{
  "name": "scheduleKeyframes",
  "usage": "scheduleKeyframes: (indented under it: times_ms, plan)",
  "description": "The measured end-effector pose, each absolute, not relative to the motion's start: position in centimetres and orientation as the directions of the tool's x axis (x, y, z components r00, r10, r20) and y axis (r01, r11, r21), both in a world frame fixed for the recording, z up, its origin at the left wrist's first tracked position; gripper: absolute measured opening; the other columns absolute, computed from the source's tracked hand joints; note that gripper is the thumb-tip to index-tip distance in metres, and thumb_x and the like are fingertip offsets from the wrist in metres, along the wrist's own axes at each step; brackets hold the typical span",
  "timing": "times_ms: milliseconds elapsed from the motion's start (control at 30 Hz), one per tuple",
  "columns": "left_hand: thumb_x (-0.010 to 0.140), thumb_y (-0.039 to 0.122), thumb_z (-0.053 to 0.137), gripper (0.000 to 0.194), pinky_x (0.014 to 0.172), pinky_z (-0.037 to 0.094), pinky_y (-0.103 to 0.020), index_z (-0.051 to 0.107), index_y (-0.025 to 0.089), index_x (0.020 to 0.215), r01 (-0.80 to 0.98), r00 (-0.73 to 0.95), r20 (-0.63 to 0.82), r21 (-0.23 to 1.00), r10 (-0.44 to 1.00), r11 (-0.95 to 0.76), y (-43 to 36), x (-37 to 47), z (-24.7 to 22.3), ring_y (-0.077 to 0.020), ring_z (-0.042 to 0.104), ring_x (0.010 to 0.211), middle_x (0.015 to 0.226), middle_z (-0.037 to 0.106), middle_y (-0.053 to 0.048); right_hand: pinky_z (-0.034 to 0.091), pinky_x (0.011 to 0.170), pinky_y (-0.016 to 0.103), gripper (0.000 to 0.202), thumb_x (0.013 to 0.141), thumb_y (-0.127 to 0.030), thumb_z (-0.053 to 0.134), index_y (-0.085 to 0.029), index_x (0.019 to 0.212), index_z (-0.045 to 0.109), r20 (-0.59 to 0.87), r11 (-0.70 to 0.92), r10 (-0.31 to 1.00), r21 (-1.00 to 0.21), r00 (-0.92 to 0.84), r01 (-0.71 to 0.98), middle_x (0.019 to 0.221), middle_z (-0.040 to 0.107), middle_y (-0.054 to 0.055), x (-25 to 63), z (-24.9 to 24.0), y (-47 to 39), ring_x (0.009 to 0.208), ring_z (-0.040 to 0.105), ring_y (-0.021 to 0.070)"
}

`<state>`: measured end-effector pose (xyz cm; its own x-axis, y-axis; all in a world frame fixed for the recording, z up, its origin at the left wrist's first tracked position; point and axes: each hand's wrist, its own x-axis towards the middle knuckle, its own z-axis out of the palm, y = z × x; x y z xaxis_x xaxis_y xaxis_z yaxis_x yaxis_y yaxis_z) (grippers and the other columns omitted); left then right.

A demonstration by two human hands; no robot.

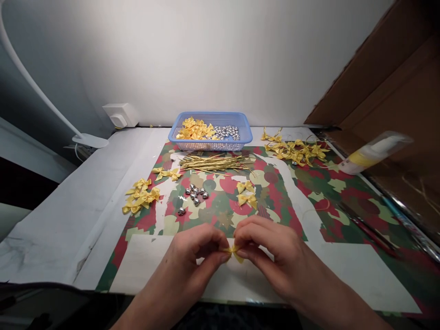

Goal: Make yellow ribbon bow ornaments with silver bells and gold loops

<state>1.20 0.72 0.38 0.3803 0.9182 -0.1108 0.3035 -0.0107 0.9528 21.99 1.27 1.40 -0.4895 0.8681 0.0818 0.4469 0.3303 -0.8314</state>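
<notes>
Between my hands, above the white sheet (151, 263), is a yellow ribbon bow (235, 253). My left hand (201, 259) pinches its left side between thumb and fingers. On the other side, my right hand (266, 250) grips it the same way. Fingertips cover much of the bow. Just beyond my hands lie a small group of silver jingle bells (195, 195) and a pair of yellow bows (246, 200). More loose bows (140, 197) are heaped to the left.
A blue basket (211, 145) at the back holds bows and bells. In front of it lies a bundle of gold twist ties (213, 163). Bows with ties (297, 151) are piled at back right, near a bottle (373, 153). Tweezers-like tools (367, 229) lie far right.
</notes>
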Motion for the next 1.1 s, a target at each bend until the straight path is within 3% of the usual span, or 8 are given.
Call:
scheduleKeyframes:
  times_ms: [533, 833, 1100]
  plan:
    - [0.093, 0.013, 0.057, 0.014, 0.065, 0.045, -0.026, 0.061, 0.02, 0.082, 0.419, 0.412, -0.117, 0.905, 0.904, -0.074, 1.2, 1.3, 0.0, -0.0146, 0.06, 0.072, 0.08, 0.067, 0.002, 0.042, 0.063, 0.029, 0.025, 0.093, 0.0, 0.036, -0.02, 0.082, 0.046, 0.041, 0.382, 0.842, -0.75, -0.538, 0.54, 0.085, 0.053, 0.003, 21.7, 0.4, 1.3, 0.07, 0.051, 0.0162]
    - [0.096, 0.02, 0.056, 0.015, 0.066, 0.042, -0.03, 0.057, 0.02, 0.081, 0.239, 0.426, -0.176, 0.968, 0.887, 0.077, 1.3, 1.2, -0.1, -0.0168, 0.054, 0.074, 0.078, 0.059, 0.0, 0.038, 0.063, 0.028, 0.025, 0.093, 0.001, 0.035, -0.022, 0.084, 0.041, 0.023, 0.377, 0.836, -0.75, -0.548, 0.544, 0.084, 0.051, 0.0, 21.8, 0.3, 1.4, 0.07, 0.048, 0.0153]
    - [0.097, 0.019, 0.057, 0.012, 0.072, 0.045, -0.029, 0.058, 0.019, 0.085, 0.084, 0.425, -0.184, 0.983, 0.886, 0.164, 1.6, 1.2, 0.0, -0.0152, 0.057, 0.077, 0.079, 0.06, 0.002, 0.045, 0.068, 0.029, 0.019, 0.098, -0.008, 0.041, -0.022, 0.089, 0.05, 0.043, 0.337, 0.86, -0.795, -0.508, 0.504, 0.086, 0.059, 0.0, 21.8, 1.0, 1.7, 0.075, 0.055, 0.0148]
